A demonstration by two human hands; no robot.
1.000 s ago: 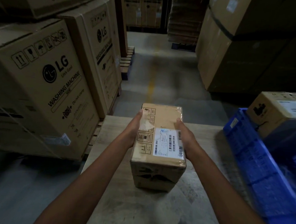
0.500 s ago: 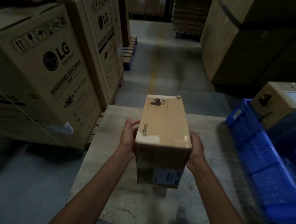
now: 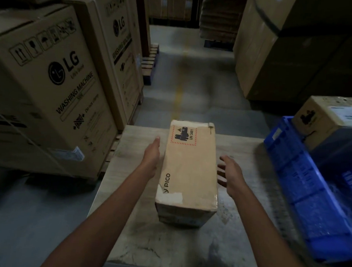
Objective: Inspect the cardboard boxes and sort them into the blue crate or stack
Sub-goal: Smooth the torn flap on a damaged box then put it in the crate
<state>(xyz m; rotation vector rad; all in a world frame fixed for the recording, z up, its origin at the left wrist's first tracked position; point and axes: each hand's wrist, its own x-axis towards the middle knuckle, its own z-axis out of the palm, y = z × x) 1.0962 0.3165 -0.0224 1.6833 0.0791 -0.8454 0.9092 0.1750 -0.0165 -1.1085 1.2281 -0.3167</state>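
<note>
Tall washing-machine cartons (image 3: 51, 82) marked LG stood at nine to ten o'clock from the bench (image 3: 165, 245). The left hand (image 3: 151, 154) lay with straight fingers flat along the left wall of the cardboard box (image 3: 189, 164), gripping nothing. The box rested lengthwise on the middle of the bench, its top face showing a PICO mark and, at the far end, a UN 3481 battery label. At three o'clock of the box the right hand (image 3: 230, 173) hovered just beside it, fingers spread and loose, holding nothing. Further toward three o'clock sat the blue crate (image 3: 302, 191), with a second box (image 3: 322, 120) in its far end.
</note>
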